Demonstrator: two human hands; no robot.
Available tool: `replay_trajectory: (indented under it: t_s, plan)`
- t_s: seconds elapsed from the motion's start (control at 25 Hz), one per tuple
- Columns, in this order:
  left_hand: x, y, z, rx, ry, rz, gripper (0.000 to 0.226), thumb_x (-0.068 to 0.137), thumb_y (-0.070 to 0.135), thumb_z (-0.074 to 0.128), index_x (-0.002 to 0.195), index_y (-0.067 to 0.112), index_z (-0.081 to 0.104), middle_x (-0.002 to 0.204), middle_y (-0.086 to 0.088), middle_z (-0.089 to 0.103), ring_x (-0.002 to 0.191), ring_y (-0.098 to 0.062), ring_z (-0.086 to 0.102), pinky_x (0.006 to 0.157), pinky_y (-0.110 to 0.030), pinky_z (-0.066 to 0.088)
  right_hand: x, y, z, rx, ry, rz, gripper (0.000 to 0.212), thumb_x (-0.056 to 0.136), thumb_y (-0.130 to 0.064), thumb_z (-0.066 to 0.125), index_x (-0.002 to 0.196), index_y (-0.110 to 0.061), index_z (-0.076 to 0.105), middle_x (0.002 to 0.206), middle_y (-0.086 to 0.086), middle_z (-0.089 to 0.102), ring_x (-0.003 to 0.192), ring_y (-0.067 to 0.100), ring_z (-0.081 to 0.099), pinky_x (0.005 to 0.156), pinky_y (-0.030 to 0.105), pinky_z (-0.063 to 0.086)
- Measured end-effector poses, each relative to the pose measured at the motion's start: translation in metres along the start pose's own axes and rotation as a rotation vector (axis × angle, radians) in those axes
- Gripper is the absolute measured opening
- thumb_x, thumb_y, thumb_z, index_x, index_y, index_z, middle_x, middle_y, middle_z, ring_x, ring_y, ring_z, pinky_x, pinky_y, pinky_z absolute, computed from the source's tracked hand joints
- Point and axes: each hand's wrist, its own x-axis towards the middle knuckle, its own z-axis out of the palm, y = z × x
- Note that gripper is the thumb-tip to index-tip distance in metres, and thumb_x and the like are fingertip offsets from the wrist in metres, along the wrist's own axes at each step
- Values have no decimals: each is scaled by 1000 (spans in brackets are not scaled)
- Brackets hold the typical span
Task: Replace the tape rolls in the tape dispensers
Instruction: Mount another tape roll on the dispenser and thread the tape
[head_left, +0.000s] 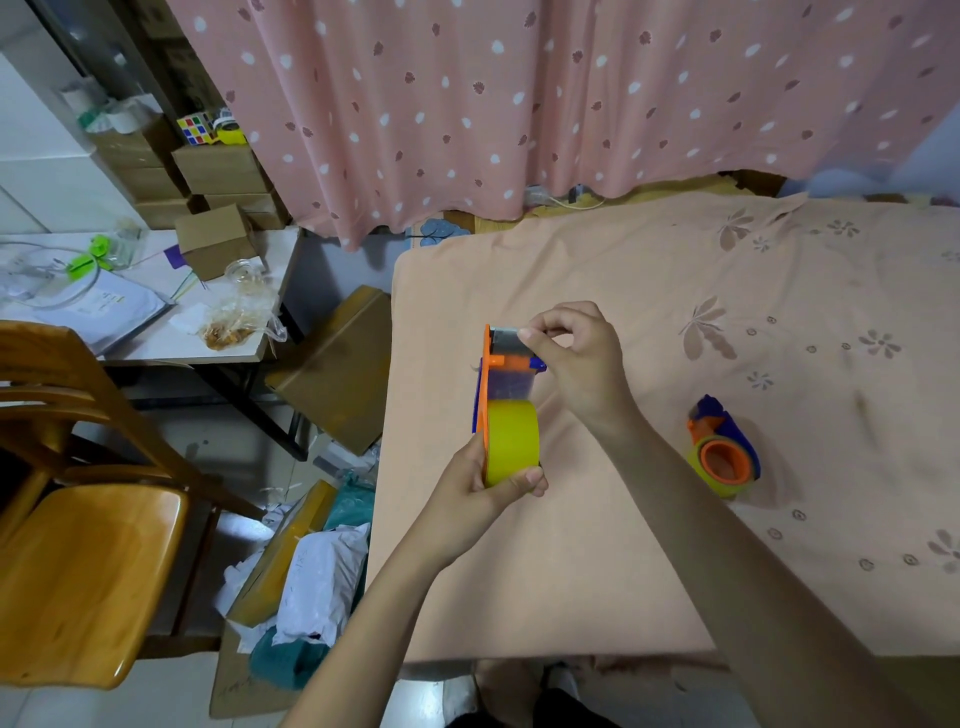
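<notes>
Tape dispensers number two here, both orange and blue plastic, each carrying one yellow tape roll. The held orange-and-blue plastic tape dispenser (491, 387) stands on edge above the left part of the peach flower-printed cloth (597, 571) that covers the table, nearer the left edge than the right. Its yellow tape roll (511, 441) sits at the lower end, and a clear strip of tape (511, 382) runs up from the roll to the metal blade end. The left hand (491, 480) is closed around the bottom of the roll and dispenser, thumb across the roll's face. The right hand (574, 356) pinches the free end of the strip at the top of the dispenser between thumb and fingertips, its other fingers curled.

The second orange-and-blue tape dispenser (724, 449) lies on its side on the cloth toward the right, well apart from both hands, with its own yellow roll around an orange core.

Around the table: a pink spotted curtain (545, 104) hangs along the far edge; a wooden chair (78, 545) stands off the left edge; a white side table (156, 332) with papers and a small cardboard box lies further left; brown cartons are stacked behind it. The right forearm crosses the cloth between the two dispensers.
</notes>
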Motion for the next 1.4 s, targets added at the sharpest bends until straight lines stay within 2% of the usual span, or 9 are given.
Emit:
replay_trajectory:
  t_s: [0.16, 0.28, 0.48, 0.64, 0.8, 0.92, 1.2, 1.32, 1.4]
  plan:
    - [-5, 7, -8, -6, -56, -4, 32, 85, 14, 66, 113, 14, 52, 91, -11, 69, 86, -16, 67, 84, -28, 54, 14, -8, -7, 19, -67, 6, 5, 86, -15, 67, 82, -15, 66, 99, 6, 60, 90, 15, 59, 75, 14, 45]
    - [-13, 10, -10, -33, -71, -9, 35, 80, 30, 64, 110, 15, 55, 87, -7, 70, 85, -12, 68, 80, -19, 54, 24, -14, -14, 70, -47, 25, 4, 86, -15, 67, 83, -13, 67, 96, 5, 61, 82, 10, 57, 77, 17, 44]
    - [-25, 8, -6, -96, 53, -44, 32, 91, 43, 50, 89, 13, 62, 68, -4, 70, 68, -10, 66, 72, -16, 53, 45, -23, -28, 105, -10, 76, 13, 86, -17, 66, 74, -20, 64, 96, 10, 62, 69, 13, 56, 79, 32, 50]
    - [-32, 4, -14, -159, 97, -38, 48, 82, 55, 48, 72, 12, 65, 59, -12, 67, 61, -17, 64, 72, -23, 55, 60, -37, -37, 141, 68, 64, 11, 89, -12, 61, 79, -8, 65, 71, 3, 62, 60, 8, 55, 68, 22, 53]
    - [-39, 1, -25, -194, 114, -59, 75, 69, 78, 52, 68, 4, 67, 60, -20, 66, 64, -26, 64, 72, -29, 55, 72, -46, -47, 187, 166, 66, 16, 91, -12, 57, 80, -3, 65, 70, 4, 61, 61, 8, 57, 59, 14, 52]
    - [-44, 2, -30, -202, 100, -55, 76, 67, 80, 51, 55, 6, 63, 49, -14, 63, 55, -26, 61, 74, -33, 54, 79, -43, -51, 219, 183, 94, 19, 91, -12, 57, 73, -8, 63, 69, 5, 62, 61, 11, 59, 58, 16, 53]
    - [-51, 2, -31, -230, 95, -20, 73, 67, 80, 51, 52, 10, 63, 48, -12, 62, 51, -20, 60, 70, -27, 55, 79, -33, -53, 218, 246, 167, 24, 90, -10, 56, 68, -15, 60, 63, 0, 61, 58, 9, 57, 58, 19, 51]
    - [-44, 3, -31, -280, 196, -3, 78, 64, 81, 53, 42, 7, 58, 37, -10, 54, 39, -19, 53, 57, -23, 51, 71, -27, -52, 224, 275, 263, 11, 92, -13, 57, 83, -9, 62, 67, -1, 60, 54, 5, 60, 54, 19, 51]
    - [-38, 6, -34, -364, 300, 19, 75, 59, 82, 58, 42, 9, 58, 30, -6, 47, 31, -17, 45, 46, -22, 46, 52, -14, -46, 339, 263, 409, 14, 92, -10, 54, 79, -12, 59, 70, 2, 59, 44, 1, 61, 46, 17, 48]
